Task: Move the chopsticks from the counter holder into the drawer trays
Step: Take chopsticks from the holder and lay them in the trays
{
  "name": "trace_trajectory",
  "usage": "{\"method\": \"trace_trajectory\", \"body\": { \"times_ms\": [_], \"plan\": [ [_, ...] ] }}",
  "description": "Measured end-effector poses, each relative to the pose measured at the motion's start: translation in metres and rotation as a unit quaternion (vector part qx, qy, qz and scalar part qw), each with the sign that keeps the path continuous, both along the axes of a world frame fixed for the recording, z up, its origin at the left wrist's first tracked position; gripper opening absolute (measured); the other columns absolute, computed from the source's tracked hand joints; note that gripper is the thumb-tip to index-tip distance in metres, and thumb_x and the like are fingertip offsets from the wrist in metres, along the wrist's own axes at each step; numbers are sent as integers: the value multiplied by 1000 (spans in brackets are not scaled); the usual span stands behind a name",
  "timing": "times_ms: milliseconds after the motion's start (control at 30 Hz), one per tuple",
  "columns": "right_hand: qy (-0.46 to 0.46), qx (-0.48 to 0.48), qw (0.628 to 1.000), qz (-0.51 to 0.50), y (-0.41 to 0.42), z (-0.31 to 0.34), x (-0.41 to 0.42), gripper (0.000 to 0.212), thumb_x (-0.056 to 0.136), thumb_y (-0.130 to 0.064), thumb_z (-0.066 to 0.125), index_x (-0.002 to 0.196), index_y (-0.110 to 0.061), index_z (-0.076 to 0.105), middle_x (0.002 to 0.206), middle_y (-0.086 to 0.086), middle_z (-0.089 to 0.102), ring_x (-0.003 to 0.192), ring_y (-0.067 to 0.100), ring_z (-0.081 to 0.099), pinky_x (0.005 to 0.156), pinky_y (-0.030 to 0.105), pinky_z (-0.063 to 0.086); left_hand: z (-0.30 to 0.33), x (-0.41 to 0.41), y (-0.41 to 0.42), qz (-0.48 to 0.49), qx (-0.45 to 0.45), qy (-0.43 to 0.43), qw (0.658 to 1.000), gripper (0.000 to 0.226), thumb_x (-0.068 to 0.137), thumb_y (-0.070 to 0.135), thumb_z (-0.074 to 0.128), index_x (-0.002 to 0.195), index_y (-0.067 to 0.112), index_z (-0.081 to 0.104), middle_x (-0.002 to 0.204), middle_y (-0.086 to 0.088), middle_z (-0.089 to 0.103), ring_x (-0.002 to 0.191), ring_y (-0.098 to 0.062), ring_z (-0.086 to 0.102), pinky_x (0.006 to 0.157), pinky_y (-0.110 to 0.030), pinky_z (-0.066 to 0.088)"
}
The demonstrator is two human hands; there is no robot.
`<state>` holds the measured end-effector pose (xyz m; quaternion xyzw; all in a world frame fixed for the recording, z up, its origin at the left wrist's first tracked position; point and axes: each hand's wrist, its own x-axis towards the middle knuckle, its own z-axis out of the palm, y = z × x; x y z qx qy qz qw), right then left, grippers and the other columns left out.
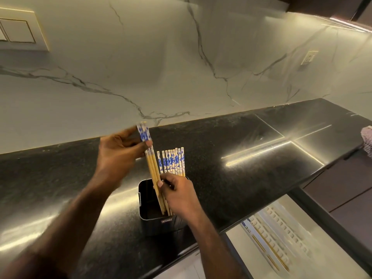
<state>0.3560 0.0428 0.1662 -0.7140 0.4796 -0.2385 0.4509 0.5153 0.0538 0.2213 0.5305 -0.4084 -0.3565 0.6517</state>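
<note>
Pinching a few chopsticks (150,156) by their blue tops, my left hand (118,152) lifts them at 12 o'clock of the holder (159,222); my right hand (179,195) grips the remaining bunch (173,161) standing in it.

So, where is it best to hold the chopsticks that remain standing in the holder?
Probably pinch the blue-patterned upper ends of the standing chopsticks from above. They rise upright and bunched, clear of the black holder rim, while their lower halves sit inside it.
</note>
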Motion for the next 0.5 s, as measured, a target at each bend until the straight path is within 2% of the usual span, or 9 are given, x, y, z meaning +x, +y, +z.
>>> {"method": "trace_trajectory", "body": {
  "times_ms": [100, 200, 300, 400, 500],
  "plan": [
    [-113, 62, 992, 10, -1, 11, -15, 21, 98, -20, 54, 113, -13, 67, 100, 5, 74, 89, 14, 69, 80, 33, 59, 36, -4, -5, -3, -41, 38, 998, 56, 75, 0, 73, 128, 12, 58, 91, -4, 77, 84, -17, 74, 72, -27, 60],
    [-197, 104, 975, 4, -3, 24, -45, 19, 97, -15, 56, 110, -9, 68, 94, 9, 74, 83, 19, 69, 86, 41, 58, 57, -23, -12, -23, -66, 70, 995, 58, 73, -2, 74, 128, 9, 57, 86, -5, 77, 80, -18, 75, 70, -26, 60],
    [-203, 112, 973, 2, -1, 35, -85, 19, 96, -13, 56, 109, -8, 68, 89, 11, 72, 79, 22, 67, 81, 39, 58, 59, -56, -18, -46, -63, 87, 993, 57, 72, -1, 73, 126, 10, 59, 82, -5, 77, 77, -18, 74, 69, -26, 60],
    [-192, 119, 974, -19, 3, 34, -136, 18, 95, -11, 56, 107, -4, 68, 83, 10, 70, 75, 23, 66, 77, 39, 58, 46, -100, -24, -66, -48, 107, 991, 46, 74, -2, 71, 118, 13, 64, 79, -4, 77, 74, -16, 74, 69, -26, 60],
    [-142, 111, 981, -65, 4, 17, -190, 16, 95, -11, 57, 103, -5, 70, 80, 8, 71, 70, 19, 67, 71, 32, 59, 22, -152, -31, -88, -13, 111, 990, 37, 77, -1, 71, 111, 13, 66, 90, -6, 76, 80, -17, 74, 72, -28, 60]
  ]
}}
